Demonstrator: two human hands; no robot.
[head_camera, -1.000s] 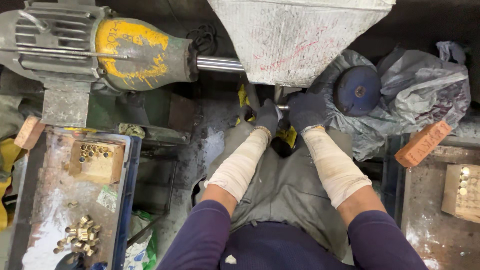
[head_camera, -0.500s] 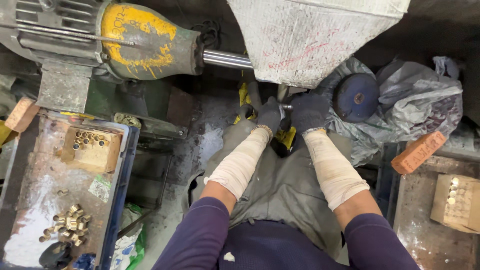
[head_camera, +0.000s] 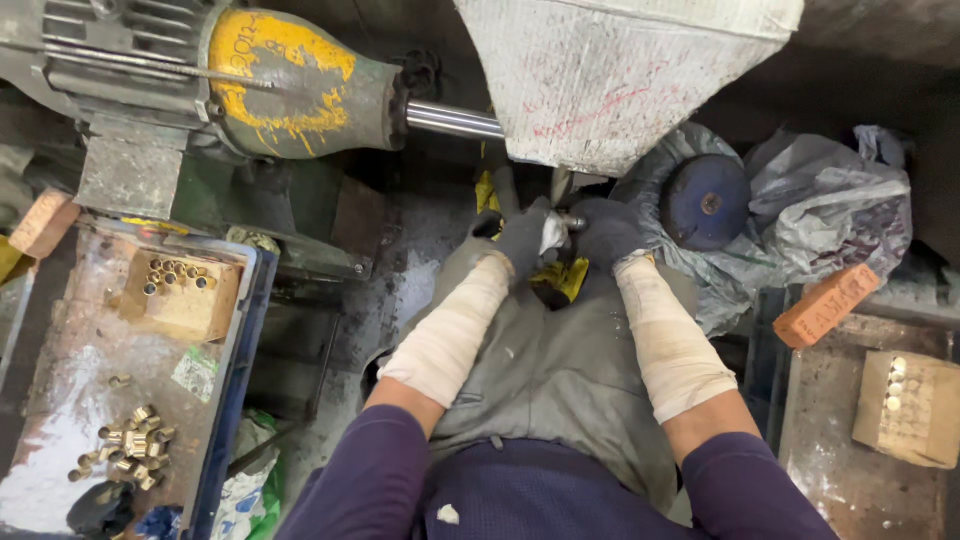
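Observation:
Both my hands wear dark gloves and pale wrapped sleeves. My left hand (head_camera: 520, 238) and my right hand (head_camera: 603, 230) are closed together around a small metal part (head_camera: 568, 222) with a white rag, held just under the grey hood (head_camera: 620, 75) of a polishing machine. A steel shaft (head_camera: 452, 120) runs from the yellow-painted motor (head_camera: 290, 80) into that hood. A grey apron (head_camera: 550, 370) covers my lap below the hands. What the part touches under the hood is hidden.
A blue tray (head_camera: 235, 370) at my left holds a cardboard box of brass tubes (head_camera: 178, 290) and loose brass pieces (head_camera: 125, 455). Right of me lie a blue wheel (head_camera: 705, 200) on plastic sheeting, a brick (head_camera: 825, 305) and another box (head_camera: 910, 405).
My hands stay closed on the part under the hood. The view has shifted slightly, so the left tray and the right-hand box sit a little differently in frame.

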